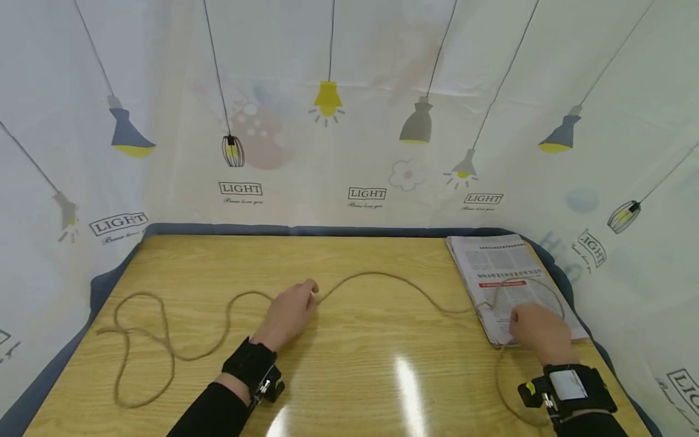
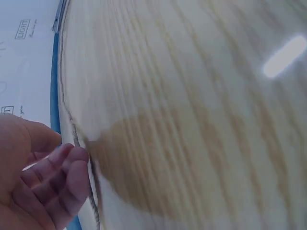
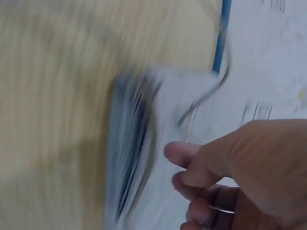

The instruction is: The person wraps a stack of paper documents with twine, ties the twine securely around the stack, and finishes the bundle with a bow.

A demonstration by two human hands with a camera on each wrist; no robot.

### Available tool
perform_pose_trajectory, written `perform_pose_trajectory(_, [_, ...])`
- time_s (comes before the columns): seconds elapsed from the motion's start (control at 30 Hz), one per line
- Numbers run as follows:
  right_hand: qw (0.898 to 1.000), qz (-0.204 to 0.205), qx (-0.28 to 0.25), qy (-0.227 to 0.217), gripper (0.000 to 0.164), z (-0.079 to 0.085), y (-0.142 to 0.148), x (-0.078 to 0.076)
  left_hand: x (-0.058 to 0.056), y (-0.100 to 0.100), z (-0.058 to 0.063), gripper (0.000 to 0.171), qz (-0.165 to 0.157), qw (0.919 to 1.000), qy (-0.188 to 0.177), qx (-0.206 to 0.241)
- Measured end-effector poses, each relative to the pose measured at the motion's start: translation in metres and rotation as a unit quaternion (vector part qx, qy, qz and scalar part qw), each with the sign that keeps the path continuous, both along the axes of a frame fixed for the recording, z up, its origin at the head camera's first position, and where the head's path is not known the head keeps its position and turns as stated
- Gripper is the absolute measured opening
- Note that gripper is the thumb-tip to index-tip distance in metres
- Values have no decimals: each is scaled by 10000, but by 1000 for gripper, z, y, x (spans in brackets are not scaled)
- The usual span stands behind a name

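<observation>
A thin tan twine (image 1: 377, 273) runs across the table from loose loops on the left to a stack of newspapers (image 1: 505, 255) on the right. Over the middle of the twine is my left hand (image 1: 289, 312), fingers loosely bent. In the left wrist view its thumb and fingertips (image 2: 79, 154) are apart, with the twine (image 2: 91, 177) passing just beside them. My right hand (image 1: 540, 331) hovers at the papers' near part. The blurred right wrist view shows its fingers loosely bent, nothing visible between them, and twine (image 3: 151, 148) along the stack's edge.
The wooden table (image 1: 355, 376) has a dark blue border (image 1: 327, 230) behind it. White cloth (image 1: 306, 200) printed with lamps hangs around the back and sides. Another length of twine curves below the newspapers toward the right wrist.
</observation>
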State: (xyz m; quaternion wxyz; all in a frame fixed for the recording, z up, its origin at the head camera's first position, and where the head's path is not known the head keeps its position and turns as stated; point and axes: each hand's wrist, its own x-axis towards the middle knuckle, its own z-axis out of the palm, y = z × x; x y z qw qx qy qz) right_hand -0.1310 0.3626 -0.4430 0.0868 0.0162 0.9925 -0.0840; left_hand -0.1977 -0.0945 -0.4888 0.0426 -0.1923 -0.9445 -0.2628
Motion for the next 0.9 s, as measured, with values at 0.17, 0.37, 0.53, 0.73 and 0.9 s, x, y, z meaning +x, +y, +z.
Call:
perform_pose_trajectory(0.17, [9957,448,-284,757,6,-2,-55,-13,6,-27,11,20,-80,9997,224,41])
perform_pose_trajectory(0.37, [9860,433,-420,1557,17,-8,-115,-24,17,-93,27,27,509,9982,-37,-328])
perform_pose_trajectory(0.53, [9915,530,-468,1092,40,-20,-141,-32,30,-152,32,36,757,9889,-1056,-723])
perform_pose_trajectory(0.73, [9972,151,-503,540,24,-32,-146,-34,44,-200,27,34,822,9804,-1343,-1183])
perform_pose_trajectory(0.9, [9972,158,-446,584,11,-39,-142,-36,47,-226,21,34,1010,9767,-1486,-1172])
